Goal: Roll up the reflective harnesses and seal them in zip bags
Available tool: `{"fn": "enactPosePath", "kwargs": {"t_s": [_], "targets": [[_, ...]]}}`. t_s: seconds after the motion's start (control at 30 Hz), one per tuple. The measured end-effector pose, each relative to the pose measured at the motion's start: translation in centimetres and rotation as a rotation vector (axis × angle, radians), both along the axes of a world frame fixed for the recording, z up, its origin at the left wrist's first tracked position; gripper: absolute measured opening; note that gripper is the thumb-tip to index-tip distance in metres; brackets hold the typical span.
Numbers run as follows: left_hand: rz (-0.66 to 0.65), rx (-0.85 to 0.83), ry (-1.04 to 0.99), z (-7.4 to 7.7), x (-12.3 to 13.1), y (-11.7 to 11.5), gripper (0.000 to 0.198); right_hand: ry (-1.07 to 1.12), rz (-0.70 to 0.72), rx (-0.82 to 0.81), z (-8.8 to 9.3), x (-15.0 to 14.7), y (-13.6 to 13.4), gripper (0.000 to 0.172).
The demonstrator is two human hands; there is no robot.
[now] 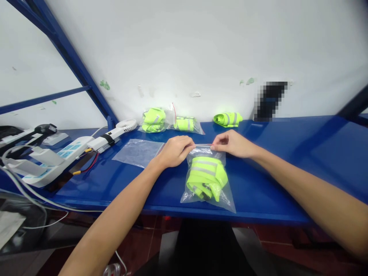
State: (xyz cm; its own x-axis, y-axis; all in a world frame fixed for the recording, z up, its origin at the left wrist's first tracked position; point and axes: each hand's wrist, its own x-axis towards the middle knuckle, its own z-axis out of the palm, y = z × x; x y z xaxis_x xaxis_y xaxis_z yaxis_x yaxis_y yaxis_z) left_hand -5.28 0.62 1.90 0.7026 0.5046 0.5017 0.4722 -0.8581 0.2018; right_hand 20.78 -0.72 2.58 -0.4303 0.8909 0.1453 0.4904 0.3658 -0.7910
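The left hand (175, 150) and the right hand (233, 143) are both closed in a pinch on the top edge of a clear bag (201, 152), with the fingertips of the two hands close together along its seal. The bag lies flat on the blue worktop (287, 172) near its front edge, and inside it sits a folded yellow reflective band (206, 177). Just left of the left hand lies an empty clear bag (139, 152) — further back, near the wall, are two filled bags (155, 119) and one loose folded band (228, 119), and a white fan (126, 124) is at the left.
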Motion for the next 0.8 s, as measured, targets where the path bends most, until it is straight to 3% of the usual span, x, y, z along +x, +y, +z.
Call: {"fn": "enactPosePath", "kwargs": {"t_s": [0.27, 0.5, 0.8], "targets": [[0.021, -0.035, 0.018, 0.2, -0.6, 0.3, 0.026, -0.117, 0.019, 0.075, -0.1, 1.5, 0.6, 0.036], [0.108, -0.186, 0.074, -0.3, -0.8, 0.6, 0.02, -0.234, -0.012, 0.277, -1.1, 0.2, 0.0, 0.037], [-0.015, -0.439, -0.002, 0.0, 0.7, 0.7, 0.026, -0.284, 0.042, 0.354, -1.7, -1.7, -0.7, 0.035]]}}
